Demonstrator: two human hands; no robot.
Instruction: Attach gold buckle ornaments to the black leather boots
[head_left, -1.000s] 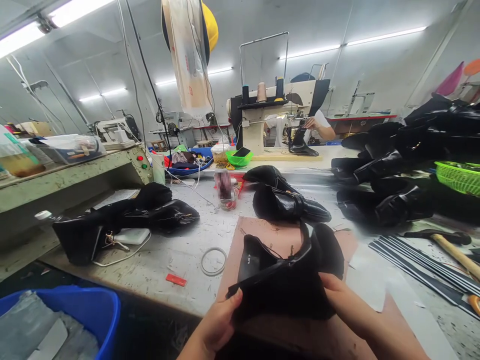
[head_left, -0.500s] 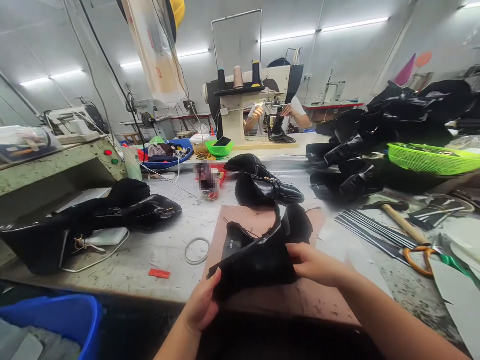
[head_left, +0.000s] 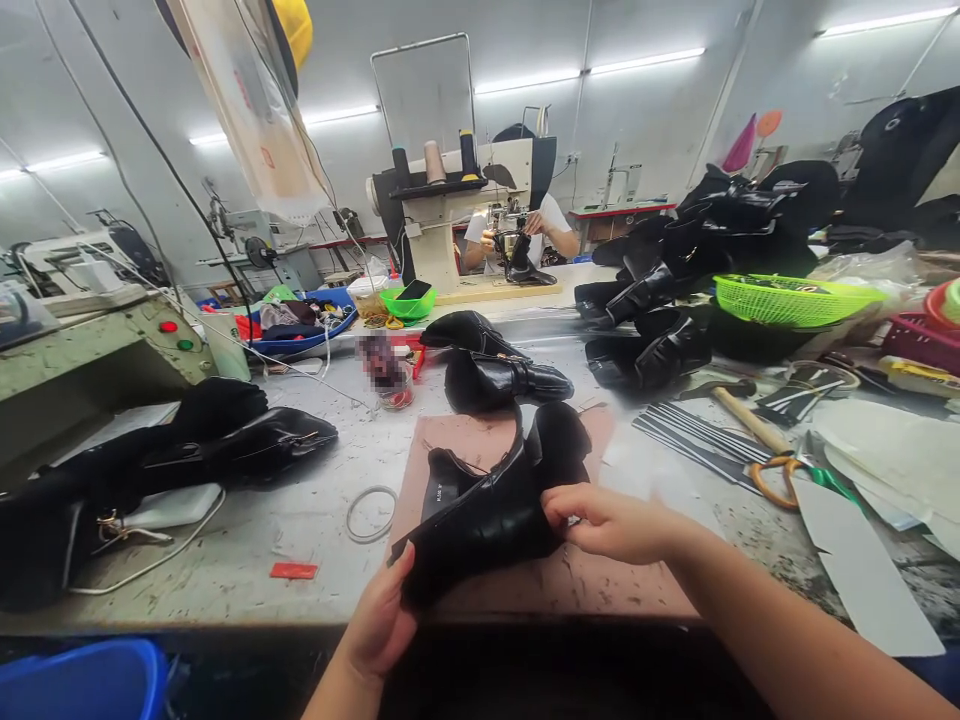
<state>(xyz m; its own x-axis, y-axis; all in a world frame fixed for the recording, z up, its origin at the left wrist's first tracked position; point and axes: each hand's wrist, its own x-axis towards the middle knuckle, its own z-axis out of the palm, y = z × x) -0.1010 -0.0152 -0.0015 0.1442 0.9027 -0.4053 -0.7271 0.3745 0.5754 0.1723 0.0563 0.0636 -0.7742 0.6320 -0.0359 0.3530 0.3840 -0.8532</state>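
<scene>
A black leather boot upper [head_left: 480,535] lies over a pink board [head_left: 630,585] directly before me, its open edge curving up and pale lettering on its lining. My left hand [head_left: 381,612] is closed on the near left end of it, thumb on top and fingers underneath. At its right end my right hand [head_left: 600,522] pinches the edge, with fingers bent and their tips partly hidden. Just beyond the board lie another black boot upper [head_left: 510,382] and a clear jar [head_left: 395,392] with a blurred top.
More black uppers [head_left: 277,445] lie left, with a pile [head_left: 712,235] back right. A hammer [head_left: 750,420], orange-handled scissors [head_left: 776,482] and striped strips [head_left: 686,445] are at right. A grey ring [head_left: 371,513] sits left of the board. Opposite, a person works at a sewing machine [head_left: 465,180].
The view has turned to the right, so the bench appears shifted left. My right hand's fingers have curled more tightly at the upper's right edge; my left hand keeps its grip.
</scene>
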